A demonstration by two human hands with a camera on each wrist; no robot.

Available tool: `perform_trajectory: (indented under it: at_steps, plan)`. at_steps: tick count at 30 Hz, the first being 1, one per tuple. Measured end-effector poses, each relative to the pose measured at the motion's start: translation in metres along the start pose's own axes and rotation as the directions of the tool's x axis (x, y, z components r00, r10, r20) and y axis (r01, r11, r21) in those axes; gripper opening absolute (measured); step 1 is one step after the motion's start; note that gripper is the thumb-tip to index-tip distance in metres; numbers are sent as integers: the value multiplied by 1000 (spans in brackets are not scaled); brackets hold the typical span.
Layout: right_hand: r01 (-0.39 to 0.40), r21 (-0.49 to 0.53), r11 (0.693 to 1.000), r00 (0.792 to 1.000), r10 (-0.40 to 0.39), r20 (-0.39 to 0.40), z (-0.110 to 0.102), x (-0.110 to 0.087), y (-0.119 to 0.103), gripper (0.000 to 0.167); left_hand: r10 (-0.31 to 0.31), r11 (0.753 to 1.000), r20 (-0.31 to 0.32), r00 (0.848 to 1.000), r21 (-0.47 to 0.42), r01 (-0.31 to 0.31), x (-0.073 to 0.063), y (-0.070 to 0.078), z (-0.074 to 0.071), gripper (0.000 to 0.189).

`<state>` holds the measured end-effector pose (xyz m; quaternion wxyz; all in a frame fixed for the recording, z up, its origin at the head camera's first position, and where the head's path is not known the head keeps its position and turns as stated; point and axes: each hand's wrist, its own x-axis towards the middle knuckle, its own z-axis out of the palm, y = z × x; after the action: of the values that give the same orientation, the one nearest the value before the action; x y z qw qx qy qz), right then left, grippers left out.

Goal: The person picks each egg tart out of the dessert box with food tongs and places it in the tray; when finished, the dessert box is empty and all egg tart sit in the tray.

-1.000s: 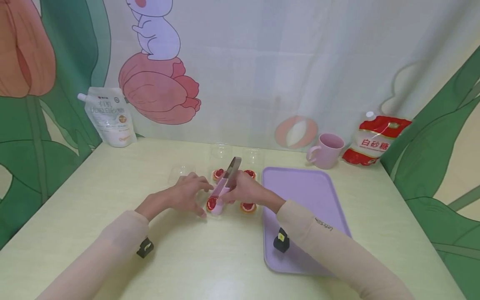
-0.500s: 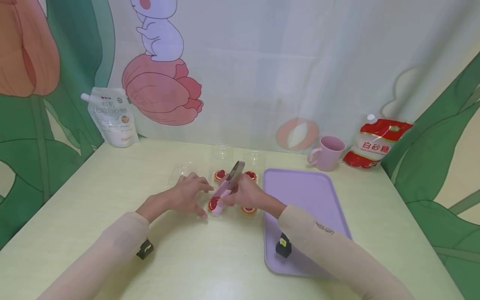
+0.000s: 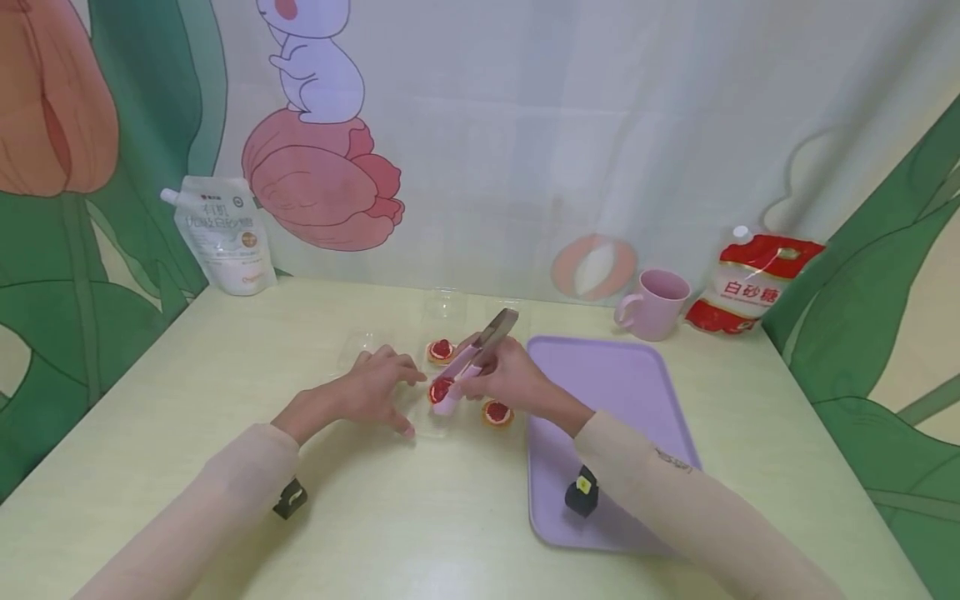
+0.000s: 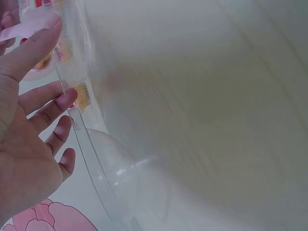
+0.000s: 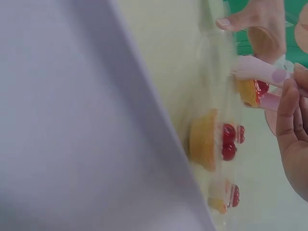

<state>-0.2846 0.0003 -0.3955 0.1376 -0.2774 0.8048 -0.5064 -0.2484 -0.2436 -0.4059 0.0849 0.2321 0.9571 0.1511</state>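
Note:
My right hand (image 3: 517, 379) grips a pair of tongs (image 3: 489, 335) with pink tips. Between the tips is a small berry-topped tart (image 3: 440, 390), tilted and raised over the front left part of a clear plastic container (image 3: 431, 430). In the right wrist view, the pink tips (image 5: 257, 68) sit on either side of the tart's yellow crust. My left hand (image 3: 377, 388) is spread at the container's left side, thumb and forefinger touching its rim in the left wrist view. Two other tarts show in the head view, one back left (image 3: 441, 352) and one front right (image 3: 497, 414); the right hand covers the back right spot.
Clear domed lids (image 3: 445, 307) stand up behind and left (image 3: 366, 343) of the container. A purple tray (image 3: 600, 367) lies to its right, partly under my right forearm. Further back are a pink mug (image 3: 656, 304), a red sugar bag (image 3: 750, 287) and a white pouch (image 3: 225, 242).
The tongs have lifted the tart from the front left compartment, moving it up and slightly right. My right hand moved with them; the left hand stayed where it was.

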Motion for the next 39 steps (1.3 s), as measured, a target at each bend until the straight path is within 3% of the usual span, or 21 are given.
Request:
perform_trajectory:
  at_steps: [7, 12, 20, 29, 39]
  plan:
    - [47, 128, 991, 996, -36, -84, -21, -6, 1, 41, 11, 1000, -12, 1000, 24, -10, -1, -2, 1, 76]
    - [80, 163, 983, 989, -57, -137, -38, -13, 3, 39, 25, 999, -13, 1000, 27, -24, -1, -2, 0, 77]
    - [33, 109, 994, 975, -8, -223, -67, -26, 8, 39, 18, 999, -9, 1000, 43, -17, -1, -3, 0, 78]
    - [-6, 9, 1000, 940, 9, -342, -103, -38, 36, 39, 14, 999, -13, 1000, 53, -14, -2, -2, 0, 78]
    - [-68, 75, 995, 933, 90, -350, -114, -37, 61, 40, 14, 998, -5, 1000, 58, -14, 0, -2, 1, 79]
